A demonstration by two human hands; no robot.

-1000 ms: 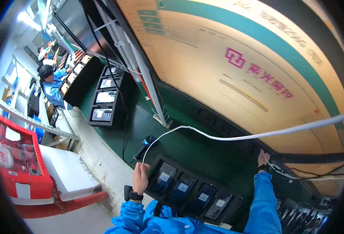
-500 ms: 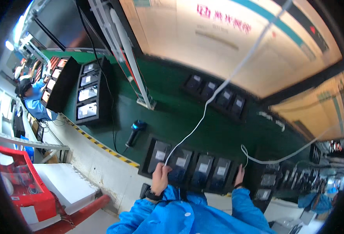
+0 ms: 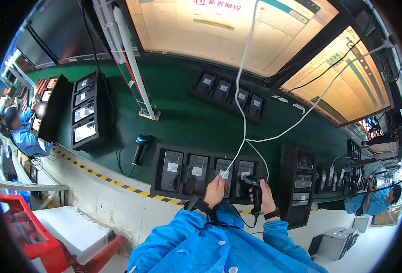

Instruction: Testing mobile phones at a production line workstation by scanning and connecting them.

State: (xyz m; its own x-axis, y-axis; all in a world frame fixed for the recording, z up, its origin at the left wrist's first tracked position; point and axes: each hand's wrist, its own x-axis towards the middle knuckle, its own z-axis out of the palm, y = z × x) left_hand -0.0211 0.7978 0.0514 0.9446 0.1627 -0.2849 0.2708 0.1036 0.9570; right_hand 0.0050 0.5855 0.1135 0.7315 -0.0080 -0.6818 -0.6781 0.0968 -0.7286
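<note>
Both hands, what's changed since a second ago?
The left hand, keeping the white cable, moved right along the tray to its third phone from left. The right hand moved left and took hold of a scanner. The other scanner stayed on the table.

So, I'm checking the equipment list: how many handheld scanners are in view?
2: the loose scanner lies on the green bench, left of the hands, and the held scanner is in the right hand. Others could be hidden farther off.

The big screen at twelve o'clock glows warm amber above a dimmer green desk; the floor at four o'clock looks washed-out; straight edges bow near the border, where detail softens.
</note>
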